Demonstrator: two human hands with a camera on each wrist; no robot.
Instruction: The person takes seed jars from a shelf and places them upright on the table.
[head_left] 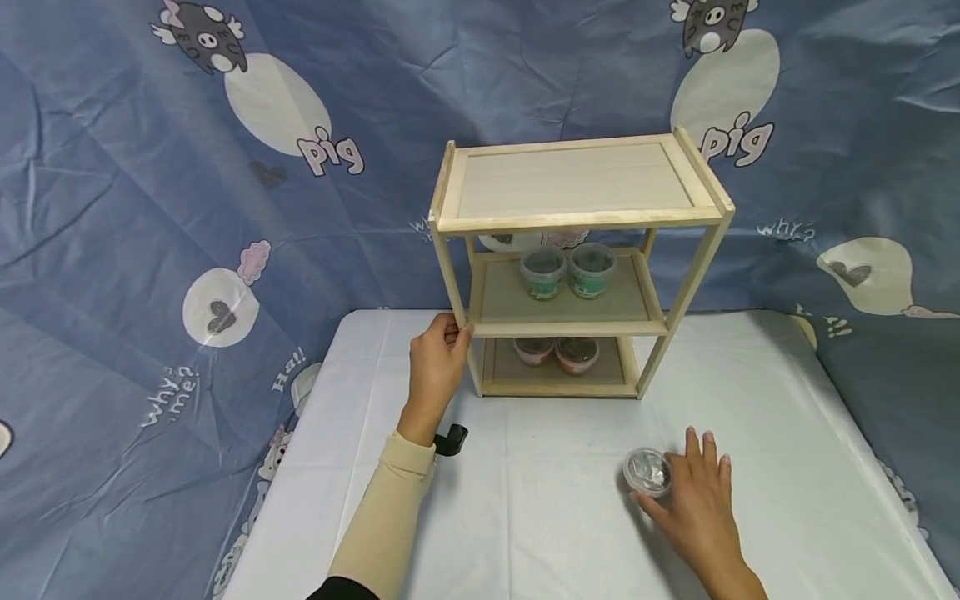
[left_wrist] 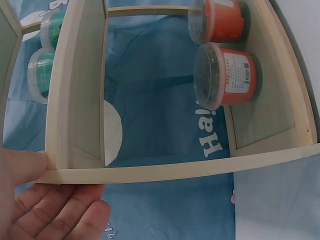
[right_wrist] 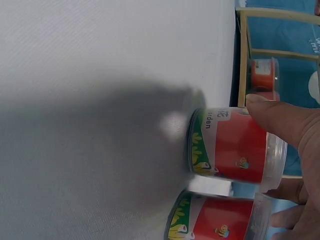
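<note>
In the head view, my left hand (head_left: 437, 367) grips the left front post of a wooden three-tier shelf (head_left: 570, 327). The left wrist view shows the thumb (left_wrist: 22, 166) and curled fingers on either side of that post. Lower right, my right hand (head_left: 697, 508) holds a small plastic cup with a clear lid (head_left: 648, 472), low over the white cloth. In the right wrist view this red cup (right_wrist: 240, 145) has its side against the thumb, with other fingers partly hidden behind it. A second red cup (right_wrist: 215, 217) stands beside it; the head view hides it behind the hand.
Two green-labelled cups (head_left: 543, 272) stand on the middle tier. On the bottom tier are two red-labelled cups (left_wrist: 227, 75). A white cloth (head_left: 555, 508) covers the table, and a blue patterned curtain (head_left: 390, 100) hangs behind the shelf.
</note>
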